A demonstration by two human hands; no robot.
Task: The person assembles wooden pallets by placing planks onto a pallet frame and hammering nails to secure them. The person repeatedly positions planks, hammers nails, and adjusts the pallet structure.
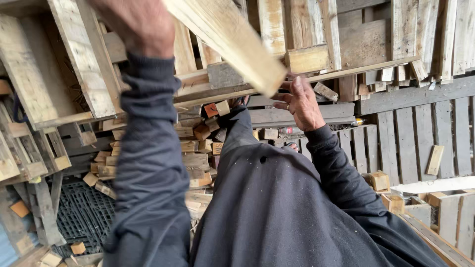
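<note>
A pale wooden plank [232,39] slants from the top centre down to the right, blurred by motion. My right hand [303,105] grips its lower end, with the fingers curled under it. My left hand [136,24] is raised at the top left, right beside the upper part of the plank. Only its back shows and its fingers are hidden. Both arms are in dark sleeves [148,163], and my dark sweater [277,207] fills the lower middle.
Stacked wooden pallets [79,69] stand all around, and more pallets [420,143] are at the right. A heap of small wood blocks [195,148] lies in the middle. A black plastic grid [84,212] is at the lower left, with loose blocks [380,180] at the right.
</note>
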